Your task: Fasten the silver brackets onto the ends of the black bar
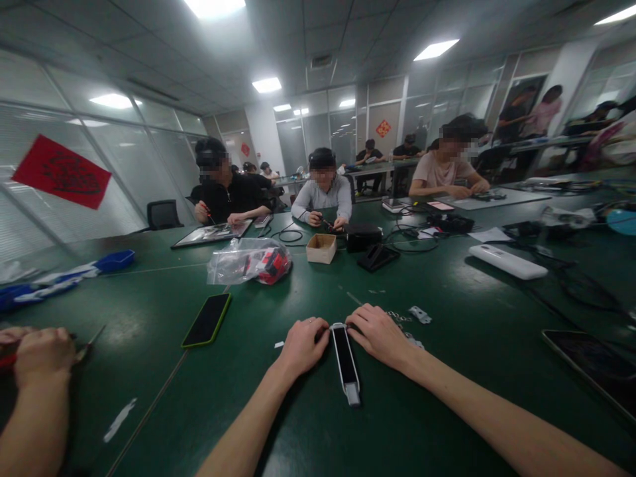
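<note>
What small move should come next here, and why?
Probably steady the slim device by its far end, between the left hand and right hand: their fingers flank that end, while neither holds its near end.

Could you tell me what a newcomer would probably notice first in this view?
Probably the bright red sign with dark lettering on the glass at far left. Next might come the slim device with a dark face and pale rim, front and centre on the green table, between the left hand and right hand. Beyond them, a clear bag with something red inside stands out.
</note>
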Demonstrator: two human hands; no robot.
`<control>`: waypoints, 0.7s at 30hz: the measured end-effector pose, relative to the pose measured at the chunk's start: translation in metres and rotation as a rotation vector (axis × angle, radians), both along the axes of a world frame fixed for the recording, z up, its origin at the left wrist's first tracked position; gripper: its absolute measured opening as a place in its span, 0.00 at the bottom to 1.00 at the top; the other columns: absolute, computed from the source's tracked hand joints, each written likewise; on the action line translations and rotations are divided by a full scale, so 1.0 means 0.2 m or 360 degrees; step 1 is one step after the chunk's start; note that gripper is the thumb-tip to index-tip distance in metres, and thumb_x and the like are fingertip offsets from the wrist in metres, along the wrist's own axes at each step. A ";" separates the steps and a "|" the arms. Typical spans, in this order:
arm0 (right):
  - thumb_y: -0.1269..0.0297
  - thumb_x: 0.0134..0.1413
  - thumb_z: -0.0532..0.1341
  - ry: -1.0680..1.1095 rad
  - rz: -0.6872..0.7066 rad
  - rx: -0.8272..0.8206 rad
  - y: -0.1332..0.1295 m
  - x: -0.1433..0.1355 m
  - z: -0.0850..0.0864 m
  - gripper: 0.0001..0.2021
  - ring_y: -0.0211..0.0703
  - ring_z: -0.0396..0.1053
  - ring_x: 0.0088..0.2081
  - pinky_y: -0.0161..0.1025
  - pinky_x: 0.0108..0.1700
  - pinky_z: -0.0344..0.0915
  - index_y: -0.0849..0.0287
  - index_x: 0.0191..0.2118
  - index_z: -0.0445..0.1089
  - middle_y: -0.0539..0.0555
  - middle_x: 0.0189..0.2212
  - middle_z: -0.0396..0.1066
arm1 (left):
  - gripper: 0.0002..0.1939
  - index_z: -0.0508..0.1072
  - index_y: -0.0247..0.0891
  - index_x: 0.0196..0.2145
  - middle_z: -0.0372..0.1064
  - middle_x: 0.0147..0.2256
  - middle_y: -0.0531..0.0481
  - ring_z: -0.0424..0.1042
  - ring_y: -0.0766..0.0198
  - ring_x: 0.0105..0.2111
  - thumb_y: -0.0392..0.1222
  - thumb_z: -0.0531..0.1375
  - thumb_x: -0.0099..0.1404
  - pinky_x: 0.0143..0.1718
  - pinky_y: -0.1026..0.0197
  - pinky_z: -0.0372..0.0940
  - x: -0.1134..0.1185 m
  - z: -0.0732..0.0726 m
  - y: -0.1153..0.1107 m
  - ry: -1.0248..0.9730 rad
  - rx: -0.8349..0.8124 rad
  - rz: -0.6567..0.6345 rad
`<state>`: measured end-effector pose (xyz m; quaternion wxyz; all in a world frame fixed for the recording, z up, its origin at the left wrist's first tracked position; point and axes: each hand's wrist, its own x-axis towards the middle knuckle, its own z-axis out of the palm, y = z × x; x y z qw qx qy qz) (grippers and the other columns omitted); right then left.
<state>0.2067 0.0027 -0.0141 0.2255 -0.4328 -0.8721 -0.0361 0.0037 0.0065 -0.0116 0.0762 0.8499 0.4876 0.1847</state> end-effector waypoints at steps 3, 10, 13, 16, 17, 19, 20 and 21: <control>0.68 0.59 0.53 -0.0001 0.0004 0.0010 0.00 0.00 0.00 0.08 0.43 0.64 0.38 0.40 0.39 0.60 0.60 0.39 0.69 0.56 0.36 0.70 | 0.10 0.71 0.39 0.36 0.71 0.32 0.50 0.69 0.63 0.32 0.41 0.51 0.66 0.34 0.62 0.58 0.00 0.00 0.00 0.0012 -0.0001 0.0007; 0.67 0.60 0.52 -0.0012 -0.0009 0.0004 -0.01 -0.01 0.02 0.10 0.43 0.63 0.37 0.40 0.38 0.60 0.60 0.39 0.70 0.56 0.36 0.70 | 0.10 0.71 0.39 0.36 0.71 0.31 0.50 0.68 0.63 0.32 0.41 0.50 0.66 0.34 0.61 0.58 0.00 0.00 0.00 0.0017 -0.0017 0.0013; 0.67 0.60 0.52 -0.0006 -0.0017 -0.0002 -0.01 -0.01 0.02 0.09 0.43 0.63 0.37 0.40 0.38 0.60 0.60 0.39 0.69 0.56 0.36 0.70 | 0.09 0.70 0.39 0.36 0.71 0.31 0.51 0.68 0.63 0.32 0.41 0.51 0.66 0.34 0.62 0.57 0.00 0.00 0.00 0.0011 0.0009 0.0001; 0.67 0.59 0.52 -0.0002 -0.0024 0.0006 0.00 -0.01 0.01 0.09 0.43 0.63 0.37 0.39 0.38 0.59 0.60 0.39 0.69 0.55 0.36 0.69 | 0.09 0.70 0.39 0.36 0.71 0.31 0.51 0.68 0.64 0.32 0.40 0.51 0.66 0.34 0.62 0.57 0.00 0.00 0.00 0.0002 0.0025 0.0001; 0.67 0.59 0.52 0.0000 -0.0024 0.0011 0.00 -0.01 0.01 0.09 0.43 0.63 0.37 0.39 0.38 0.59 0.60 0.38 0.69 0.55 0.36 0.69 | 0.09 0.70 0.39 0.36 0.71 0.31 0.51 0.68 0.64 0.32 0.40 0.51 0.66 0.34 0.62 0.57 0.00 -0.01 0.00 0.0002 0.0024 -0.0001; 0.68 0.58 0.53 0.0001 -0.0030 0.0019 -0.01 -0.01 0.01 0.09 0.42 0.63 0.37 0.39 0.38 0.59 0.60 0.38 0.69 0.56 0.35 0.69 | 0.09 0.70 0.39 0.36 0.70 0.31 0.51 0.68 0.64 0.31 0.40 0.51 0.65 0.33 0.63 0.57 0.00 -0.01 0.01 0.0009 0.0019 -0.0007; 0.68 0.58 0.53 -0.0004 -0.0034 0.0015 -0.01 -0.01 0.01 0.09 0.43 0.63 0.37 0.39 0.38 0.59 0.61 0.38 0.70 0.56 0.35 0.69 | 0.09 0.71 0.39 0.35 0.70 0.31 0.51 0.68 0.64 0.31 0.40 0.51 0.65 0.33 0.63 0.57 0.00 -0.01 0.01 0.0012 0.0018 -0.0007; 0.68 0.58 0.53 -0.0010 -0.0040 0.0008 -0.01 -0.01 0.02 0.09 0.43 0.63 0.37 0.39 0.38 0.59 0.61 0.38 0.70 0.56 0.35 0.69 | 0.08 0.71 0.39 0.35 0.70 0.31 0.51 0.68 0.64 0.31 0.40 0.52 0.65 0.33 0.63 0.57 0.00 -0.02 0.01 0.0013 0.0021 -0.0006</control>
